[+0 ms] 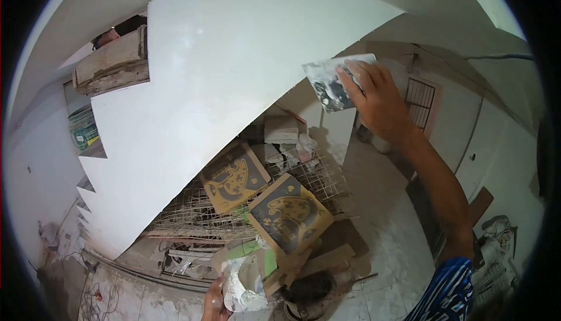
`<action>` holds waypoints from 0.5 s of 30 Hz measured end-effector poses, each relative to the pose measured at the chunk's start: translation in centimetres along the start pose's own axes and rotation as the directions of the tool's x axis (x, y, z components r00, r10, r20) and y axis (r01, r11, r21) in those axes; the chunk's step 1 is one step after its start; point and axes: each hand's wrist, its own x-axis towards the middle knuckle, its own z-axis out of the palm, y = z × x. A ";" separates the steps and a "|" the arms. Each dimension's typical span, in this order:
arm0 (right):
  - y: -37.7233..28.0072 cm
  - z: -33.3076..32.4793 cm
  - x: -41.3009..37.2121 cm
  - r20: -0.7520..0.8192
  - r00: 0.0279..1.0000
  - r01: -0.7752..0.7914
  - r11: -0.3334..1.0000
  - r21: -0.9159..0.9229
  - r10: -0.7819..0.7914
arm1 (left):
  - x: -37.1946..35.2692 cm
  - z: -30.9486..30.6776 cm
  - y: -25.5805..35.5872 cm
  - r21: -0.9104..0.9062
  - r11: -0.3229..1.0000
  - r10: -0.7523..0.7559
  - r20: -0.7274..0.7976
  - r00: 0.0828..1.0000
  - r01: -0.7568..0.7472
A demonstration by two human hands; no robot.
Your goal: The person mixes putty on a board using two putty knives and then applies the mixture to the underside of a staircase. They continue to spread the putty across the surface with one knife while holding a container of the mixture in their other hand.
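Right hand (380, 102): fingers (356, 75) are spread flat over the back of the scraper (333, 84) and clamped on it, thumb hidden underneath. The scraper is held high, its far edge just at the sloped lower edge of the white wall (204, 87); I can't tell if it touches.

Scraper: a thin flat blade, smeared grey-white. I judge it light and stiff with a little spring. The paste film probably makes it slick, so grip the back edge as now and keep the working edge free.

Left hand (213, 304) is low at the frame bottom and partly cut off. Its fingers are closed on the edge of a tray (242, 286) loaded with white paste. The tray probably weighs more than the scraper and the load is soft and can slide, so keep it level and support it from below.

Under the wall are two printed sacks (234, 178) (289, 213) lying on a pile of wire mesh (193, 216) and rubble. The floor (385, 227) is dusty. A striped sleeve (447, 292) shows on the right arm.
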 end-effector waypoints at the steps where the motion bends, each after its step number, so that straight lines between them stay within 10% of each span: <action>1: -0.6 -0.5 1.2 -0.048 0.999 0.010 0.999 0.032 -0.008 | -0.2 0.1 0.0 0.003 1.000 -0.003 -0.014 1.000 0.003; 7: 0.1 1.9 9.8 -0.301 0.953 -0.035 0.983 -0.182 -0.022 | -1.1 1.4 -0.5 -0.104 0.995 -0.007 -0.042 0.999 0.003; 15: -0.7 3.1 17.4 -0.101 0.990 -0.117 0.972 -0.203 0.098 | -3.6 -1.8 0.2 -0.081 0.997 -0.011 -0.075 0.997 0.005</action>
